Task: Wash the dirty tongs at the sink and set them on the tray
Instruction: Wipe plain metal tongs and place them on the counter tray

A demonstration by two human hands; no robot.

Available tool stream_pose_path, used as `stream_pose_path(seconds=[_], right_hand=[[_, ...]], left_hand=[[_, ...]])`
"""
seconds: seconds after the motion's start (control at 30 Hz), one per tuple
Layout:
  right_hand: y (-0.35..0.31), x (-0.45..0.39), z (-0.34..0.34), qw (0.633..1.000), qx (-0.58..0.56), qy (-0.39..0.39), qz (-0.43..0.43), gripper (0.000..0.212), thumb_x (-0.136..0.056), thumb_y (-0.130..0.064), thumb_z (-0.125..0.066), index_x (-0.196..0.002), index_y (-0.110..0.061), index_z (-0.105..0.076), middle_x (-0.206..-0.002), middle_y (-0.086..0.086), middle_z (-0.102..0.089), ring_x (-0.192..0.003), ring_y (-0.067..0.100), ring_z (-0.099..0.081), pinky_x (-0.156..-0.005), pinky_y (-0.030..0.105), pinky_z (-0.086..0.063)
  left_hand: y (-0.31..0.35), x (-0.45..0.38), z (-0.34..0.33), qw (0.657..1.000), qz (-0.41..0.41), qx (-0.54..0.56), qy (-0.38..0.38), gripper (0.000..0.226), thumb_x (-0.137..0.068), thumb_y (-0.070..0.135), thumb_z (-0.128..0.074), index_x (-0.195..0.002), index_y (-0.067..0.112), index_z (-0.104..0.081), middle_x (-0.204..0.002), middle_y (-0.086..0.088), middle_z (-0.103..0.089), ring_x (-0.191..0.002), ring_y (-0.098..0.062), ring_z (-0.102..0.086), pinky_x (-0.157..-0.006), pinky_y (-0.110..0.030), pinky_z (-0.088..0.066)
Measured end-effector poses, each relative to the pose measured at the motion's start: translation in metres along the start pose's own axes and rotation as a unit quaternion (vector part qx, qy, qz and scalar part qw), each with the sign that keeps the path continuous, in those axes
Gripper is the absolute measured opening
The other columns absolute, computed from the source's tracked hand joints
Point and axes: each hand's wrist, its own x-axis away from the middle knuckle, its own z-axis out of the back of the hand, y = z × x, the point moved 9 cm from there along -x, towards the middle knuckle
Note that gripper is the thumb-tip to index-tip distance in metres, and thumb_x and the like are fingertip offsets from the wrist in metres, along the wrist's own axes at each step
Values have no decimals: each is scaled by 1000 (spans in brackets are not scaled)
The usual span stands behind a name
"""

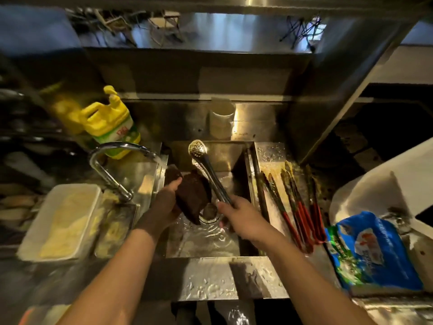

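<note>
My right hand (239, 215) grips the handle end of steel tongs (206, 168) with perforated spoon-shaped tips, held over the sink (210, 250) and pointing away from me. My left hand (167, 198) holds a dark brown scouring pad (192, 195) just left of the tongs, under the running faucet (110, 158). Water streams from the spout onto the pad and pools in the basin. Several dirty red-handled tongs (297, 207) lie on the wet counter right of the sink.
A yellow detergent jug (110, 123) stands behind the faucet. A white tray (63, 221) holding something pale sits at the left. A blue packet (372, 252) and a white container (372, 195) are at the right. A cup (221, 118) stands behind the sink.
</note>
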Motion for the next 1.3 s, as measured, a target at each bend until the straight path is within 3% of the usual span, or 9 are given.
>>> stream_pose_path(seconds=[0.13, 0.33, 0.47, 0.6, 0.67, 0.77, 0.93, 1.1, 1.3], right_hand=[[0, -11, -42, 998, -2, -56, -42, 27, -101, -28, -55, -126, -18, -51, -90, 3, -63, -69, 13, -63, -54, 29, -47], [1, -20, -76, 990, 49, -97, -93, 32, -98, -26, -53, -126, -16, -41, -96, 9, -62, -53, 9, -56, -44, 26, -40], [-2, -25, -79, 991, 64, -84, -78, 20, -94, -29, -56, -112, -25, -47, -76, 1, -58, -46, 5, -50, -43, 26, -41], [4, -21, -79, 988, 69, -99, -100, 50, -89, -11, -62, -135, -21, -44, -72, 0, -56, -41, 2, -50, -40, 22, -42], [4, -18, -76, 988, 61, -96, -108, 42, -90, -9, -59, -130, -14, -48, -67, -1, -54, -40, 4, -47, -39, 23, -41], [1, -24, -64, 989, 71, -62, -117, 25, -89, -11, -56, -113, -4, -55, -66, 3, -53, -43, 9, -48, -41, 27, -41], [-3, -25, -64, 990, 84, -48, -99, 12, -91, -10, -50, -86, -19, -56, -66, 3, -51, -50, 15, -49, -44, 29, -45], [-11, -28, -58, 994, 75, -15, -73, 11, -91, -10, -52, -85, -16, -58, -65, 2, -51, -50, 14, -47, -51, 33, -40], [-19, -25, -56, 991, 111, -23, -69, 6, -92, -14, -55, -90, -13, -60, -67, 3, -54, -53, 16, -51, -56, 37, -45]], left_hand=[[16, -4, 25, 996, 1, 85, -28, 38, -100, 36, -44, -114, 6, -64, -105, -13, -73, -104, -27, -65, -105, -44, -45], [40, -15, 43, 997, -13, 73, -15, 41, -97, 36, -38, -103, 8, -67, -83, -12, -77, -83, -27, -71, -75, -35, -54], [45, -28, 33, 1000, 0, 13, -26, 53, -101, 40, -31, -107, -1, -64, -100, -22, -69, -92, -34, -68, -83, -41, -55], [49, -43, 37, 999, 8, -20, 35, 46, -105, 41, -37, -97, 1, -60, -92, -19, -69, -82, -31, -69, -85, -45, -56], [50, -53, 36, 998, 3, -59, 38, 35, -105, 29, -39, -101, 2, -61, -97, -20, -66, -88, -32, -66, -94, -51, -54], [25, -53, 26, 993, 51, -101, 38, 33, -105, 19, -35, -93, 5, -62, -87, -17, -68, -72, -29, -69, -56, -44, -59], [22, -55, 12, 994, 46, -89, 40, 28, -103, 8, -37, -118, 2, -61, -110, -23, -66, -98, -37, -66, -94, -55, -52], [16, -50, -2, 994, 29, -99, 35, 18, -97, -5, -44, -90, 0, -60, -75, -18, -68, -50, -26, -70, -45, -36, -57], [18, -48, -7, 996, 28, -69, 45, 21, -99, 3, -45, -98, 3, -67, -90, -19, -71, -66, -29, -71, -59, -41, -60]])
